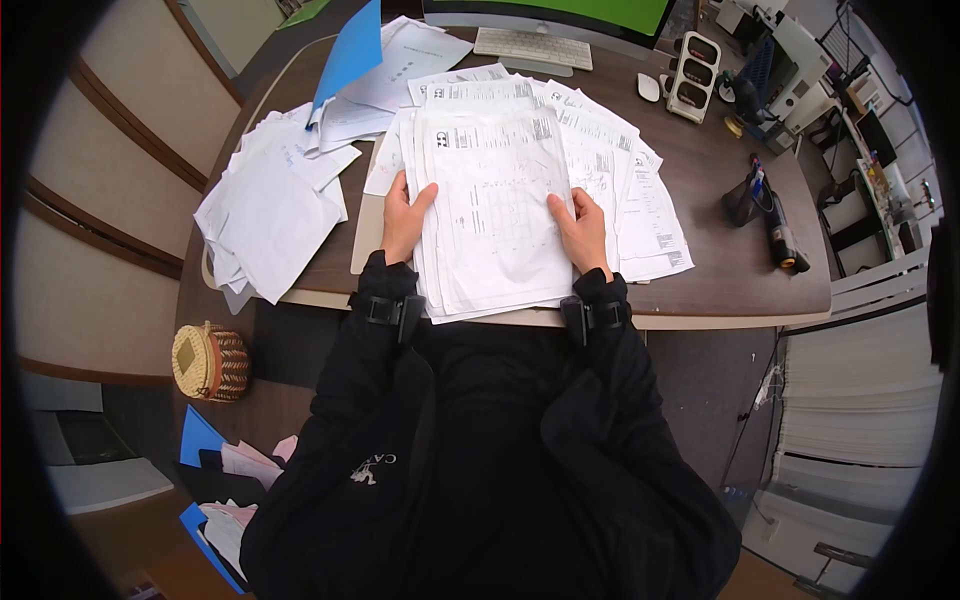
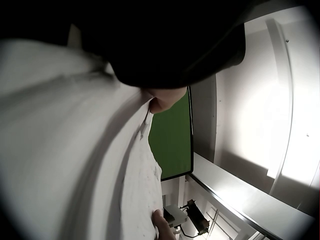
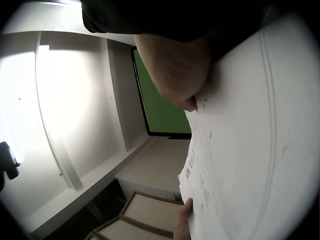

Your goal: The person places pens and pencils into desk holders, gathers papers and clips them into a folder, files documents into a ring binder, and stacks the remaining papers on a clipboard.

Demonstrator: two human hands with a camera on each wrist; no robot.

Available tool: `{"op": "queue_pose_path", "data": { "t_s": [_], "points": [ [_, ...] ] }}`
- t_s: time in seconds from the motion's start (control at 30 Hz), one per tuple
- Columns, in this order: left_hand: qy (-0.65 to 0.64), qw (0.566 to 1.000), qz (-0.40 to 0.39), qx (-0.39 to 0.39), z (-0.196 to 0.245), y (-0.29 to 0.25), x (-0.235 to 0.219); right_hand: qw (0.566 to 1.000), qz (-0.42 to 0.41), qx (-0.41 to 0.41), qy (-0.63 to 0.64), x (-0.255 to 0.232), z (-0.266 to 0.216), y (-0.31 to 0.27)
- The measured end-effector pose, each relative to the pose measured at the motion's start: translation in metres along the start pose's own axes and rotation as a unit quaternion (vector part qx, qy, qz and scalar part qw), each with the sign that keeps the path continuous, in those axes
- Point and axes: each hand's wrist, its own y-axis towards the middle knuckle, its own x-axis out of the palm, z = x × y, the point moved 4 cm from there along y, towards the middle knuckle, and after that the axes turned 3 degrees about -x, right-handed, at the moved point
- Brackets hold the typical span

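Between both hands is a stack of printed sheets (image 1: 500, 220), held near the desk's front edge. The left hand (image 1: 405, 220) grips its left side, thumb on top; the right hand (image 1: 582, 228) grips the right side the same way. The stack's sheets (image 2: 100, 150) fill much of the left wrist view, with the left hand (image 2: 167, 98) at their edge. In the right wrist view, the right hand (image 3: 175, 70) holds the edge of the papers (image 3: 250, 140). Fingers beneath the stack are hidden. More printed sheets (image 1: 650, 225) lie fanned out behind and to the right.
Loose papers (image 1: 275, 210) lie at the desk's left, beside an upright blue folder (image 1: 350, 55). A keyboard (image 1: 532, 47), mouse (image 1: 648, 88), white holder (image 1: 693, 78) and black pen holder (image 1: 745, 200) stand farther out. A woven basket (image 1: 210, 362) is at the lower left.
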Motion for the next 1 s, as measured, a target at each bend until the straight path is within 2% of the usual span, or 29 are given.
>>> {"op": "queue_pose_path", "data": {
  "t_s": [1.0],
  "points": [
    [-0.006,1.000,0.000,-0.003,-0.0002,-0.0012,-0.0001,1.000,-0.006,0.004,-0.002,-0.0003,0.0025,-0.0010]
  ]
}}
